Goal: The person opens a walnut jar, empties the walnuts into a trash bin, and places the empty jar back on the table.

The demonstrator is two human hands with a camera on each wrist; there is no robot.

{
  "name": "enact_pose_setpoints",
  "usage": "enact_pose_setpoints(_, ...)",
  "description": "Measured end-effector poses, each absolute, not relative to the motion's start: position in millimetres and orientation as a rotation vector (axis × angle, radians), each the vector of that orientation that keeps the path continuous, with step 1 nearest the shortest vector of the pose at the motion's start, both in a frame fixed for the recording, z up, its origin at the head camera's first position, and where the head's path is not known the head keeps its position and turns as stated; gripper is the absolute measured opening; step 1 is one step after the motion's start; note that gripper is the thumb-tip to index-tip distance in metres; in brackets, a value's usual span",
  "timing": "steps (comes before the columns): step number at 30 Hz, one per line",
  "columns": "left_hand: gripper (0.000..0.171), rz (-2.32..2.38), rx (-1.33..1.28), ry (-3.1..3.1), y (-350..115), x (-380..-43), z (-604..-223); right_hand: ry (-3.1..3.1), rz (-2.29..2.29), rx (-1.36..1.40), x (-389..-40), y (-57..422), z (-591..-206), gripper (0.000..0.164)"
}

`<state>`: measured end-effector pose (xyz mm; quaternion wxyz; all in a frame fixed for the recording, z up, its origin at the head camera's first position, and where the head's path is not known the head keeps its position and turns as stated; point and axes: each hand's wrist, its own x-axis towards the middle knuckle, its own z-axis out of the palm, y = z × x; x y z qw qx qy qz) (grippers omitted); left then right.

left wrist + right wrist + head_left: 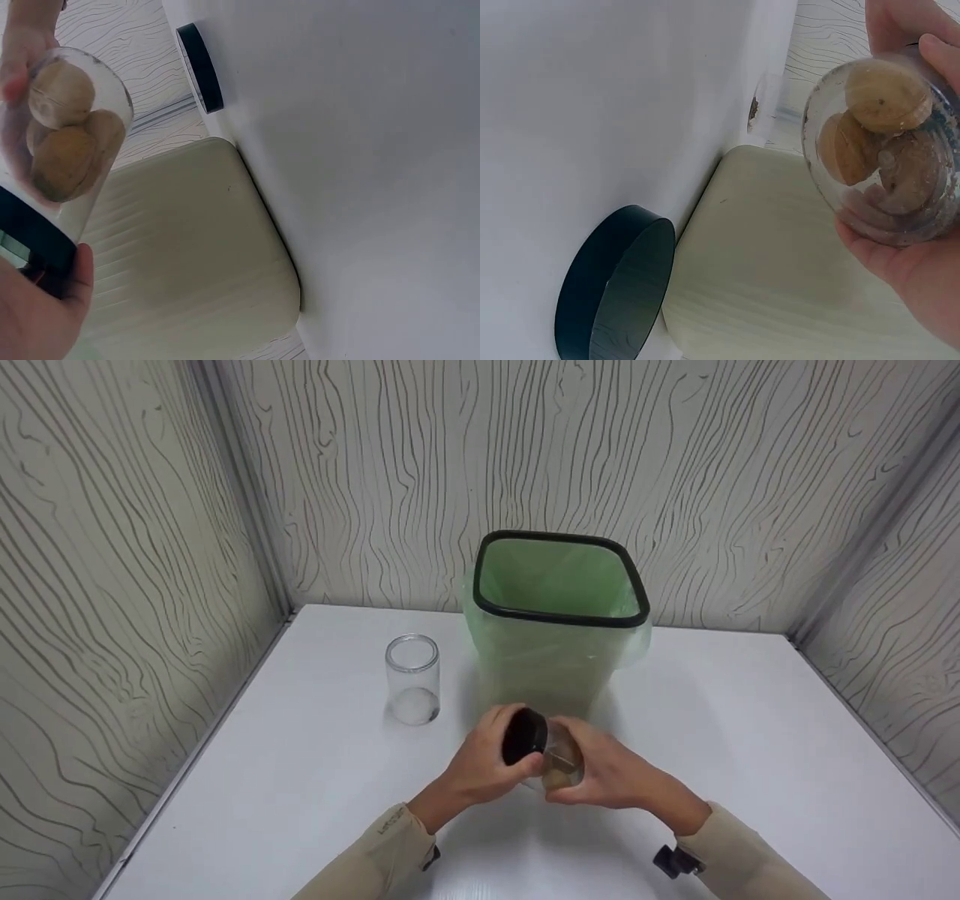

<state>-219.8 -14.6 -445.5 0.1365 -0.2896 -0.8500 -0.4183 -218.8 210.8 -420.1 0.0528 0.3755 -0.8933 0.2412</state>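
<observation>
Wood-grain panels (390, 472) stand around a white tabletop (750, 735) filling the lower frame. Pale bin (540, 675) upright, upper centre to right, green liner (636, 649) over its sides. Left hand (482, 763), lower centre: grip clamped on black lid (523, 735). Right hand (609, 769), just right of it: grip clamped around walnut jar (556, 739). That jar tilted, lower centre, lid touching its left end. Second clear jar (412, 682) upright, left of centre, mouth up. Walnuts (62, 94) visible through walnut jar's wall, upper left in left wrist view.
</observation>
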Motion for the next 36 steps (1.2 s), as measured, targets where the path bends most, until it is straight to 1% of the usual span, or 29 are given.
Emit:
enact_pose_setpoints(3,0.072,-1.210,-0.841,-2.499,-16,-218,-444,-2.743,0.758,1.120,-219,211,-420,0.088)
enact_pose_setpoints(7,0.084,-1.228,-0.886,-2.570,-20,-216,-440,-2.783,0.815,1.099,-218,212,-420,0.086)
enact_pose_setpoints(11,0.097,-1.290,-1.037,-2.549,-28,-216,-438,-2.847,0.944,1.114,-215,214,-417,0.085)
enact_pose_setpoints(13,0.099,-1.309,-1.144,-2.502,-32,-217,-438,-2.863,1.011,1.138,-215,215,-416,0.084)
enact_pose_setpoints(16,0.098,-1.281,-1.274,-2.440,-35,-218,-439,-2.851,1.078,1.184,-215,217,-416,0.082)
enact_pose_setpoints(19,0.096,-1.228,-1.319,-2.422,-37,-218,-438,-2.829,1.123,1.219,-215,218,-416,0.079)
enact_pose_setpoints(28,0.086,-1.256,-1.264,-2.418,-36,-215,-438,-2.887,1.110,1.212,-214,218,-415,0.083)
enact_pose_setpoints(36,0.083,-1.287,-1.227,-2.367,-33,-216,-438,-2.885,1.131,1.245,-214,219,-411,0.087)
